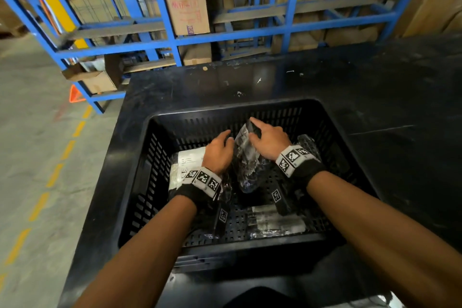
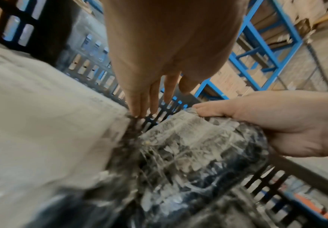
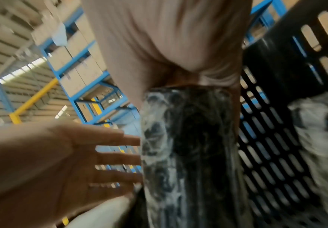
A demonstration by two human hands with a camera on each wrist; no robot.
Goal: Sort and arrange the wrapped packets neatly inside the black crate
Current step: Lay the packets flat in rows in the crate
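Note:
The black crate (image 1: pixel 237 107) stands on a black table, and both my hands are inside it. My right hand (image 1: pixel 267 140) grips the top of a clear-wrapped dark packet (image 1: pixel 246 157) that stands on end in the middle of the crate. In the right wrist view the same packet (image 3: pixel 188 138) hangs below my palm. My left hand (image 1: pixel 221 145) is flat, its straight fingers (image 3: pixel 116 158) touching the packet's left side. Under my left wrist lies a white-labelled packet (image 1: pixel 186 162). Another clear packet (image 1: pixel 277 222) lies along the crate's near wall, and one more (image 1: pixel 308 145) lies behind my right wrist.
Blue steel racks (image 1: pixel 170 40) full of cardboard boxes stand behind the black table (image 1: pixel 375 87). To the left is a concrete floor with a dashed yellow line (image 1: pixel 67 150) and an orange triangle (image 1: pixel 75 94). The crate's floor is perforated and its walls are slotted.

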